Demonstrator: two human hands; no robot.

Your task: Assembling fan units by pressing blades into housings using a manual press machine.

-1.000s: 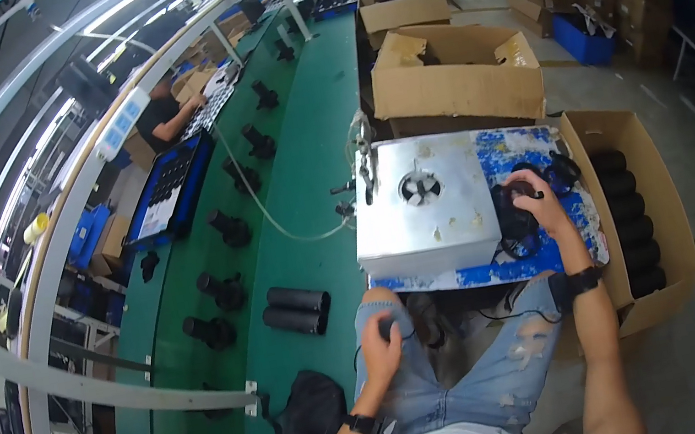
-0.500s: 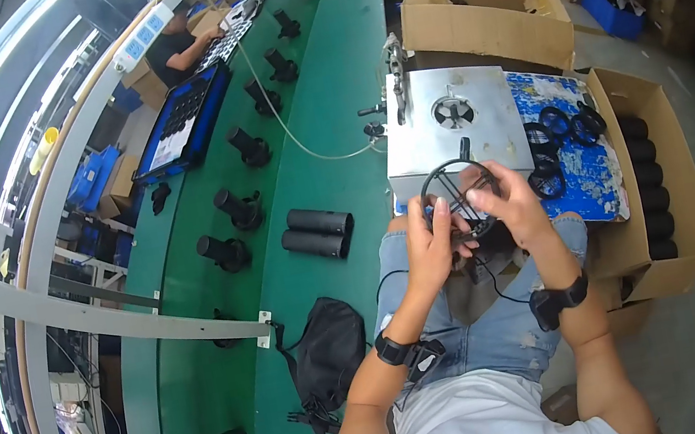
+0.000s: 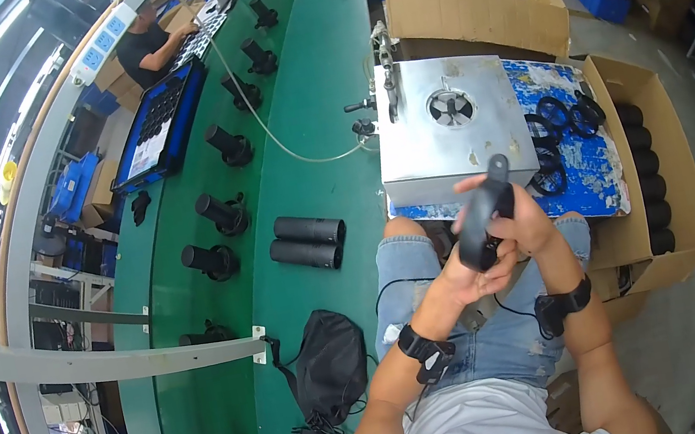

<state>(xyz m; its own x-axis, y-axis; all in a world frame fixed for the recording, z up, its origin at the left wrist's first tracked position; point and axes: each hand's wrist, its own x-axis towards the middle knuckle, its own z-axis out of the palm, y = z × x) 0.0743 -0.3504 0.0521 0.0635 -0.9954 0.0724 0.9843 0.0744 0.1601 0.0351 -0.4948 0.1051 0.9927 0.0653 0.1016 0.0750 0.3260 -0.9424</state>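
Observation:
A black plastic ring with a tab (image 3: 481,226) is held over my lap, its side turned edge-on. Crossed spokes inside it showed earlier. My left hand (image 3: 463,278) grips its lower end, fingers closed. Wrapped about its right side is my right hand (image 3: 527,221), with a finger reaching behind the ring's upper part. Just beyond the hands stands a metal box (image 3: 419,148) with a round spoked fixture (image 3: 451,108) in its top. More black rings (image 3: 583,120) lie to the right on a worn blue-and-white board (image 3: 599,196).
Two black tubes (image 3: 306,253) and a black bag (image 3: 329,364) lie on the green bench (image 3: 328,81). Several black tubes on bases (image 3: 222,213) line its left side. A carton of black cylinders (image 3: 668,160) stands at right. A co-worker (image 3: 151,52) sits far left.
The ring has turned from face-on to edge-on. My left hand has shifted right and lower, and my right hand has closed around the ring's side. The view has shifted slightly.

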